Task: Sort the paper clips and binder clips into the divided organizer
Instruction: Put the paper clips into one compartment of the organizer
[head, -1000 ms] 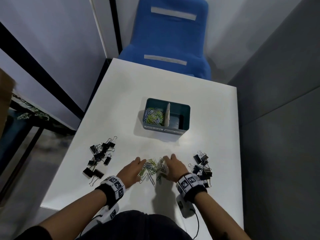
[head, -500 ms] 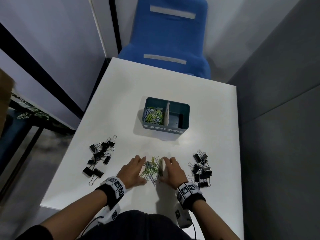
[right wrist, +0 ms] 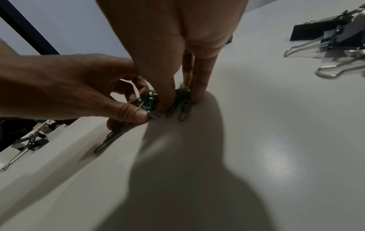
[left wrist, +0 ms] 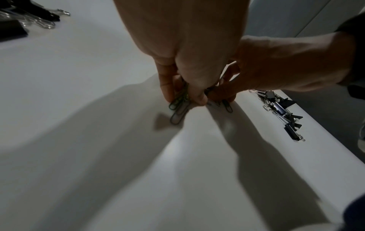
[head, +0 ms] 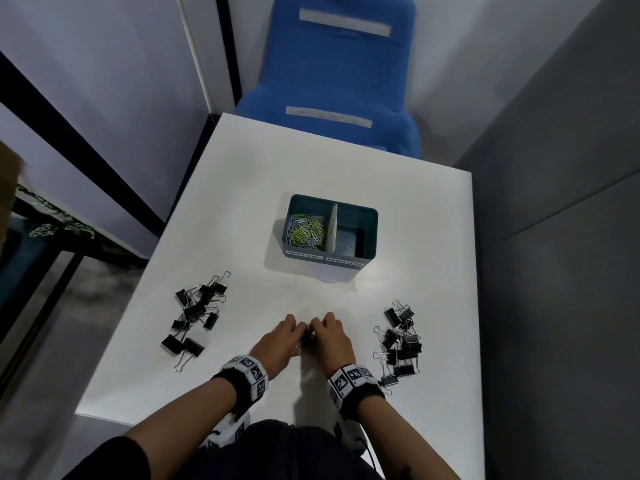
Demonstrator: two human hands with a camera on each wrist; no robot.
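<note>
A teal divided organizer [head: 370,227] stands mid-table; its left compartment holds coloured paper clips [head: 305,230], and the right compartment [head: 350,237] looks empty. Near the table's front, my left hand [head: 294,333] and right hand [head: 320,330] are pressed together around a small bunch of paper clips [head: 308,337], mostly hidden by fingers. In the left wrist view my left hand [left wrist: 183,98] pinches green paper clips [left wrist: 177,107] against the table. In the right wrist view my right hand [right wrist: 180,103] pinches more paper clips [right wrist: 182,101], touching the left hand's thumb [right wrist: 138,115].
Black binder clips lie in two piles: one left [head: 195,317] of my hands and one right [head: 400,344], near the table's right edge. A blue chair [head: 339,81] stands behind the white table [head: 242,188]. Grey walls close in on both sides.
Both hands have drawn together, squeezing the spread pile of paper clips into a tight bunch that their fingers now pinch and mostly cover.
</note>
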